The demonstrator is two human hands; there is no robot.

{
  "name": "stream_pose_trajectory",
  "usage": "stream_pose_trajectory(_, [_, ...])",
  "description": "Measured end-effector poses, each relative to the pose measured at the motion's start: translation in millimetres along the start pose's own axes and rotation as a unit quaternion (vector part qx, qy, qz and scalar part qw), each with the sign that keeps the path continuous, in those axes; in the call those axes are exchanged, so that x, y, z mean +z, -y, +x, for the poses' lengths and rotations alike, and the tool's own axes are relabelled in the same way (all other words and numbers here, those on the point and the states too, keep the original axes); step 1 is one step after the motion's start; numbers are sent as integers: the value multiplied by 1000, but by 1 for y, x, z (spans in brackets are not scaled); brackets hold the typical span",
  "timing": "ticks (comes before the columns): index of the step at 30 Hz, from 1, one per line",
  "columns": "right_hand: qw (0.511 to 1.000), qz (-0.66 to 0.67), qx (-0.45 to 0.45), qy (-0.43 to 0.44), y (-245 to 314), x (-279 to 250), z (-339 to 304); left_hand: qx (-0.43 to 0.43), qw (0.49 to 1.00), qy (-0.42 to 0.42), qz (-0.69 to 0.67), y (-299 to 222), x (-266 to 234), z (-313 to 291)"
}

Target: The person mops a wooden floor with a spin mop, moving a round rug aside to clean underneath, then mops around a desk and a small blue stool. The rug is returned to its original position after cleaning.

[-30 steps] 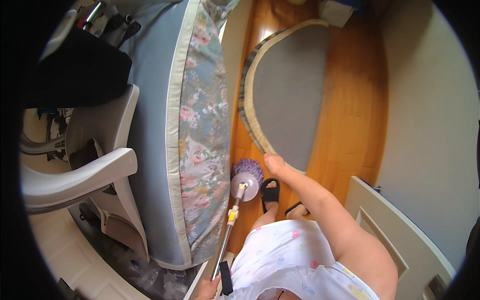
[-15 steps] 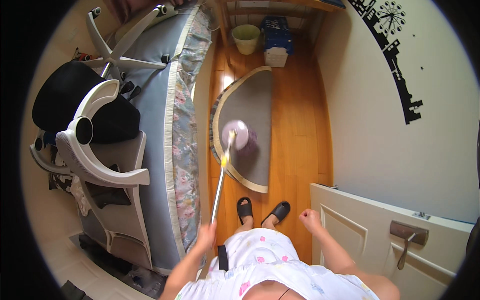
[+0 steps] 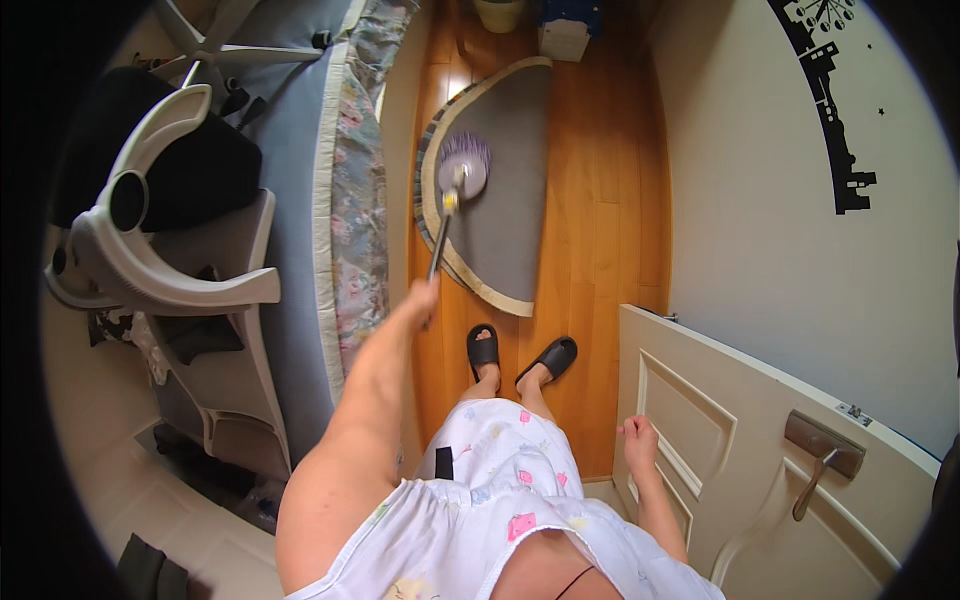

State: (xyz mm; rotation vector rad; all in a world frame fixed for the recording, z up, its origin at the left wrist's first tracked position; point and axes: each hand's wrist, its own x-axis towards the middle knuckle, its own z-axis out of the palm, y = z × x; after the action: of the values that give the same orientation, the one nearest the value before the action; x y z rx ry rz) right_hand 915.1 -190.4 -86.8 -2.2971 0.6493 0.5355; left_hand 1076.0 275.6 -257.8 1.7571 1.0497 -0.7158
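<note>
While gripping purple-fringed spin mop [image 3: 464,177] in tightly wrapped left hand [image 3: 424,297], seems mid-sweep on or over grey half-round rug [image 3: 505,230] — calls next for firm guiding. Can't see anything in loosely fisted right hand [image 3: 638,440].

mop head [image 3: 463,176] moved from floor [image 3: 595,200] to over rug [image 3: 510,215], right fingers [image 3: 630,427] off rug

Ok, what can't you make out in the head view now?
All in the head view:
1. Pale bin: top cut off by the upper edge.
2. Chair base: partly cut off by the upper edge.
3. Mop handle: gripped stretch covered by the left hand.
4. Grey mat: underside hidden against the floor.
</note>
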Motion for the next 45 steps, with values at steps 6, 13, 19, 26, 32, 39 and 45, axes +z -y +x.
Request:
stream_pose_trajectory(6, [996, 8, -84, -33, 60, 8, 25, -151, 979, 113, 80, 120, -49, -192])
stream_pose_trajectory(13, [987, 20, -125, -95, 114, -8, 26, -176, 973, 113, 94, 102, -105, -254])
stream_pose_trajectory(19, [990, 72, -73, -95, 106, -35, 19, -59, 988, 106, 95, 16, -113, -264])
stream_pose_trajectory(26, [990, 101, -58, -79, 102, -32, 66, 125, 984, 18, 126, -174, -49, -103])
stream_pose_trajectory(32, [991, 127, -15, -29, 112, -55, 116, 164, 964, -41, 206, -389, 26, 29])
stream_pose_trajectory(39, [988, 147, 2, -56, 68, -66, 151, 201, 919, -12, 340, -395, 113, 68])
stream_pose_trajectory(45, [975, 209, -28, -71, 92, -73, 149, 169, 872, 25, 458, -191, 55, -68])
